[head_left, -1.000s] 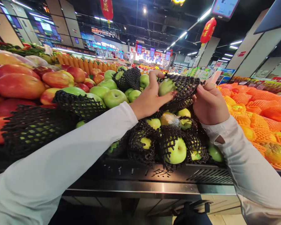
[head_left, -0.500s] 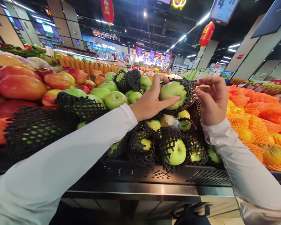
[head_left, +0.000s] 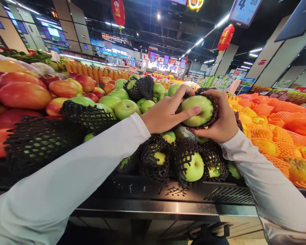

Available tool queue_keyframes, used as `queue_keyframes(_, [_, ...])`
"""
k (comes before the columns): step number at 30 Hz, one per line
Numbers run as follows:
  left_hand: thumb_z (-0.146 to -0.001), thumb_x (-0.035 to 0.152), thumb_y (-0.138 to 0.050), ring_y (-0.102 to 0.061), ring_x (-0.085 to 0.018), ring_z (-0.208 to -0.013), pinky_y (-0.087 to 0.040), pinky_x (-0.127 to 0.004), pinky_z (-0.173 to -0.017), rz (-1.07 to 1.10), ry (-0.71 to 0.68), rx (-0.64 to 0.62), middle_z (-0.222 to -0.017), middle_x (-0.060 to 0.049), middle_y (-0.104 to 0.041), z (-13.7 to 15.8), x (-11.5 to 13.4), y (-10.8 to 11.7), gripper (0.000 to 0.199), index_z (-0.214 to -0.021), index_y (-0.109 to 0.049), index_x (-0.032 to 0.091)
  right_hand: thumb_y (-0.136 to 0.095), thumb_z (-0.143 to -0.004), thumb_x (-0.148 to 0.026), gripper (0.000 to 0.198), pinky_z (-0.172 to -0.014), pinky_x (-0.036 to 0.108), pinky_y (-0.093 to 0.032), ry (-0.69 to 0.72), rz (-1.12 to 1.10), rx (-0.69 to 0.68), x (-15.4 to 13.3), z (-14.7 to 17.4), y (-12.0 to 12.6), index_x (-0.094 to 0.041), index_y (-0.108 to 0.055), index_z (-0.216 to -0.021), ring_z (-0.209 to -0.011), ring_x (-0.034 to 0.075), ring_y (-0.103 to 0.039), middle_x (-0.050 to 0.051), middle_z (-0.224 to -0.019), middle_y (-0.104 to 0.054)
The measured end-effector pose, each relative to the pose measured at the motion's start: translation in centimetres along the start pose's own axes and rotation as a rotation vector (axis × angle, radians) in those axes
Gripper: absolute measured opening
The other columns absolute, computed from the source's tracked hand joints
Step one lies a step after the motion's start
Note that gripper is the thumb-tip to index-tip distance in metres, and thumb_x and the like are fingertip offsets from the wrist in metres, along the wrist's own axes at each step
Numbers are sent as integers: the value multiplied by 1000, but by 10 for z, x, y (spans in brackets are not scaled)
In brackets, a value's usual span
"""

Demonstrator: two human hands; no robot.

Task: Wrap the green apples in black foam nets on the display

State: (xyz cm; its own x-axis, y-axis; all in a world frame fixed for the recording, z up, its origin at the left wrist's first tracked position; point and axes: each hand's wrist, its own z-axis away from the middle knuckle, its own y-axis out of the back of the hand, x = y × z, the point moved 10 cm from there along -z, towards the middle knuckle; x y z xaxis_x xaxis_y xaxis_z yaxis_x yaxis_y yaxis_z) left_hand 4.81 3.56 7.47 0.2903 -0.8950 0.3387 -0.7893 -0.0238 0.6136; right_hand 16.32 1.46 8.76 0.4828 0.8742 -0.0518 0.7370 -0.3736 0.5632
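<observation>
A green apple (head_left: 199,110), partly wrapped in a black foam net (head_left: 215,109), is held up between both hands above the front of the display. My left hand (head_left: 168,110) grips it from the left, thumb across its bare front. From the right, my right hand (head_left: 223,119) curls round the netted side, its fingers over the top and its thumb underneath. Below are netted green apples, among them one with its face bare (head_left: 193,166). The net hides the held apple's far side.
Unwrapped green apples (head_left: 126,109) lie left of my hands, with red fruit (head_left: 24,97) beyond. A large black net (head_left: 44,141) lies at front left. Fruit in orange foam nets (head_left: 285,126) fills the right side. A metal edge (head_left: 148,206) runs along the front.
My right hand has moved left and closed round the apple's netted side. The apple has shifted slightly right and turned, now showing its hollow end. My left hand still grips it.
</observation>
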Motion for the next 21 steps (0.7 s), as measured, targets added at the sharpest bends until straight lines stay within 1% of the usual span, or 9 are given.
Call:
queue_keyframes(2, [-96, 49, -47, -69, -19, -94, -51, -30, -78, -54, -6, -4, -107, -7, -69, -1, 2, 4, 42, -127, -43, 21, -91, -55, -42, 82, -102, 53, -47, -32, 8, 61, 3, 1, 8, -32, -47, -123, -113, 34, -54, 9, -123, -55])
queue_keyframes(4, [-94, 47, -50, -67, -21, -100, -51, -31, -81, -140, -12, 9, -112, -8, -69, -1, 1, 8, 43, -127, -47, 19, -90, -55, -47, 82, -103, 55, -45, -54, 3, 116, 10, 1, 14, -31, -46, -123, -115, 35, -53, 8, -122, -53])
queue_keyframes(6, [-91, 41, -55, -66, -22, -103, -50, -33, -85, -229, -42, 31, -112, -9, -68, -2, 2, 11, 42, -124, -51, 17, -88, -57, -50, 81, -104, 56, -44, -71, -2, 129, 21, 2, 15, -30, -45, -123, -118, 35, -53, 8, -120, -53])
queue_keyframes(8, [-86, 34, -60, -64, -22, -101, -49, -35, -88, -294, -94, 45, -108, -9, -69, -2, 5, 13, 39, -120, -55, 16, -88, -57, -51, 80, -103, 55, -45, -107, -5, 118, 34, 4, 13, -28, -47, -121, -116, 34, -54, 7, -118, -53])
queue_keyframes(12, [-77, 22, -61, -63, -21, -92, -48, -35, -86, -334, -178, 56, -95, -6, -68, -1, 12, 15, 31, -108, -59, 16, -90, -50, -53, 75, -93, 47, -49, -275, -48, 37, 58, 10, 0, -25, -51, -107, -98, 27, -58, 2, -99, -57])
queue_keyframes(15, [-73, 15, -58, -61, -21, -89, -49, -37, -85, -304, -239, 53, -92, -5, -67, 1, 22, 13, 23, -96, -60, 19, -88, -51, -55, 68, -80, 39, -49, -388, -118, -78, 62, 15, -15, -23, -52, -98, -82, 21, -57, -1, -88, -57])
queue_keyframes(17, [-73, 14, -56, -60, -22, -89, -49, -40, -85, -274, -270, 33, -89, -4, -66, 1, 28, 11, 18, -88, -59, 22, -86, -53, -57, 65, -75, 36, -48, -419, -167, -153, 60, 16, -24, -22, -53, -96, -76, 19, -55, -2, -84, -57])
queue_keyframes(19, [-74, 14, -55, -59, -23, -94, -49, -43, -86, -235, -288, 43, -91, -5, -66, 1, 32, 12, 16, -87, -59, 23, -85, -53, -58, 64, -73, 34, -47, -416, -198, -195, 56, 16, -28, -22, -53, -95, -74, 18, -54, -3, -82, -57])
queue_keyframes(21, [-77, 16, -54, -57, -23, -97, -50, -41, -81, -178, -289, 123, -97, -7, -65, 2, 32, 21, 16, -91, -59, 23, -85, -53, -58, 64, -72, 34, -47, -382, -188, -180, 53, 14, -26, -22, -53, -95, -75, 18, -54, -2, -83, -57])
